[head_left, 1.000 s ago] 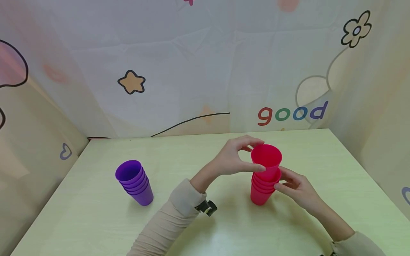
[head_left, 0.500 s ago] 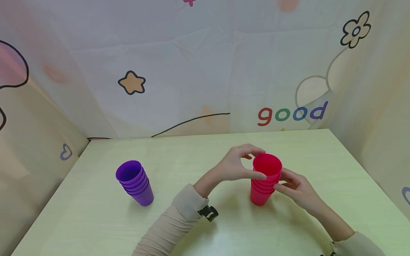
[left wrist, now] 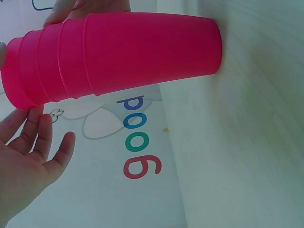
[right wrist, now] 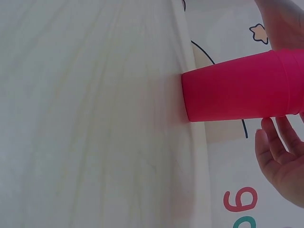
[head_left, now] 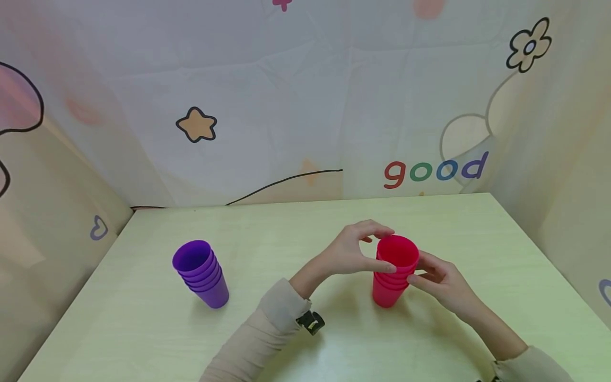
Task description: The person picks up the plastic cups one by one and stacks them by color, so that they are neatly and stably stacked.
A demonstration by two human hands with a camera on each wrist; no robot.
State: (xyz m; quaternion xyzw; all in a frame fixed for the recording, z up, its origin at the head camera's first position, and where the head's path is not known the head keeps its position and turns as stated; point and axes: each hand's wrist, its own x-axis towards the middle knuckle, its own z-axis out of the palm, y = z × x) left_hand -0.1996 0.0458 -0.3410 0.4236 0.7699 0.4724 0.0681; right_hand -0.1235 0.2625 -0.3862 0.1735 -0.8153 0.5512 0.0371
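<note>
A stack of nested red cups (head_left: pixel 389 292) stands upright on the table, right of the middle. My left hand (head_left: pixel 350 249) holds the rim of the top cup (head_left: pixel 398 252), thumb on the near side and fingers on the far side. On the other side, my right hand (head_left: pixel 441 281) steadies the stack between thumb and fingers just below the upper rims. In the left wrist view the red cups (left wrist: pixel 142 52) sit one inside another, their rims close together, and the left hand's fingers (left wrist: pixel 45 133) touch the top one. The right wrist view shows the bottom cup (right wrist: pixel 232 88) resting on the table.
A second stack, of nested purple cups (head_left: pixel 210 281), stands on the left part of the pale table (head_left: pixel 286 228). Behind the table hangs a printed curtain (head_left: pixel 267 106) with a star, a flower and the word "good". More curtain closes off both sides.
My left hand has lowered the top red cup down into the stack, so its rim now sits close above the others. The right hand has stayed in place; the purple cups have not moved.
</note>
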